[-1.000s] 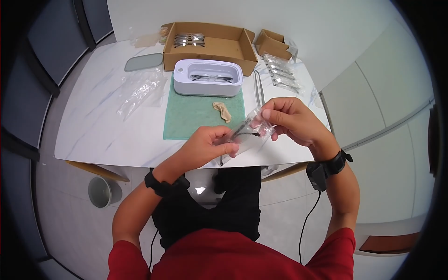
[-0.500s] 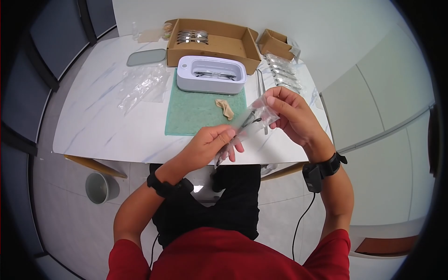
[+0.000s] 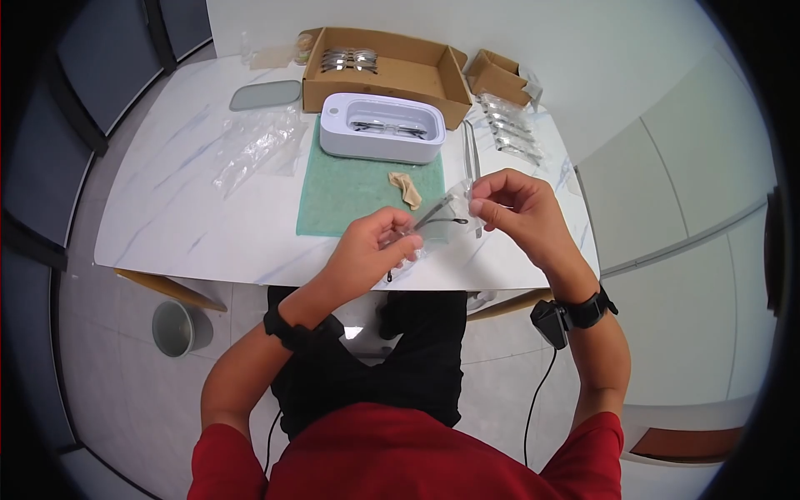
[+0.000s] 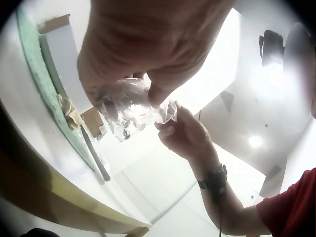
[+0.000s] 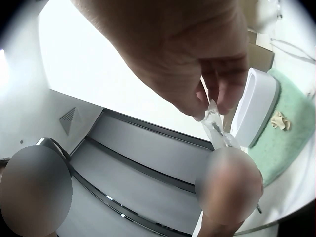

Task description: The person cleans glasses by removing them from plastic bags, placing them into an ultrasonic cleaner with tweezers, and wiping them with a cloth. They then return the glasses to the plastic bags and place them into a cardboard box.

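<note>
Both hands hold one clear plastic bag [image 4: 131,111] above the table's front edge. Dark thin temples of a pair of glasses [image 3: 450,221] show at the bag in the head view; whether they are wholly inside it, I cannot tell. My left hand [image 3: 367,254] grips the lower part between thumb and fingers. At the upper end, my right hand [image 3: 525,217] pinches the bag's edge, seen close in the right wrist view with the bag [image 5: 213,123] hanging from the fingertips.
A white cleaner [image 3: 383,150] with glasses inside stands on a green towel [image 3: 333,200] beside a beige cloth [image 3: 405,190]. Behind is a cardboard box [image 3: 417,71] with glasses. Bagged glasses [image 3: 510,129] and tweezers [image 3: 472,150] lie right, empty bags [image 3: 258,150] and a grey lid [image 3: 265,95] left.
The right hand has lowered slightly since half a second ago, and the bag has tilted with more of the dark temples showing. The left fingers have closed further round the bag.
</note>
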`<state>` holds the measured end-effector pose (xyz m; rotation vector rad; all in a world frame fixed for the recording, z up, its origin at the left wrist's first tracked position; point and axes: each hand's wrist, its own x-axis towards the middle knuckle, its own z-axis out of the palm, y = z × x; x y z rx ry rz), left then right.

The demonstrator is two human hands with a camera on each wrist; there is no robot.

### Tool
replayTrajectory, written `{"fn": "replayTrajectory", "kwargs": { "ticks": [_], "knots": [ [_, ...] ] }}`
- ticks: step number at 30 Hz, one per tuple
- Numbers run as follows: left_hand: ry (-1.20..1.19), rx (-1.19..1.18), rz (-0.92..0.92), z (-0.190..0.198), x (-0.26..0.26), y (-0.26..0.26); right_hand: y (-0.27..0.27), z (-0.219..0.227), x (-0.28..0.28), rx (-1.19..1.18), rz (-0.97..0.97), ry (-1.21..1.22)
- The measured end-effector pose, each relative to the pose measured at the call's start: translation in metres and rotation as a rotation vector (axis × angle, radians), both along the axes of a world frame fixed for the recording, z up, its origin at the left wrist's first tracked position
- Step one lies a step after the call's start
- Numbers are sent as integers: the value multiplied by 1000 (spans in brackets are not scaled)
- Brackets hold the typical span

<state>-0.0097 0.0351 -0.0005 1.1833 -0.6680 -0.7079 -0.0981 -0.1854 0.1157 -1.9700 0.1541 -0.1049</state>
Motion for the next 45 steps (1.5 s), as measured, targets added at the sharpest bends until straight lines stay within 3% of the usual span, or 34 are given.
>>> {"fn": "replayTrajectory", "kwargs": {
  "ticks": [4, 7, 11, 20, 23, 30, 34, 41, 45],
  "knots": [
    [-29, 15, 8, -3, 1, -1, 1, 0, -1, -12, 48, 40],
    [-101, 34, 23, -7, 1, -1, 7, 3, 0, 99, -22, 33],
    [-173, 52, 28, -8, 0, 1, -2, -1, 1, 35, 13, 54],
    [184, 66, -180, 4, 6, 10, -12, -2, 4, 23, -70, -9],
    [200, 71, -199, 4, 6, 12, -19, -6, 7, 63, -83, -5],
    [116, 111, -163, 3, 5, 14, -16, -8, 4, 192, -107, 136],
    [103, 88, -156, -3, 3, 11, -14, -16, -1, 113, -5, 147],
    [59, 30, -87, -12, 0, 7, -24, -24, -7, 68, -5, 147],
    [22, 40, -78, -11, 1, 8, -21, -18, -13, 191, -34, 189]
  ]
}}
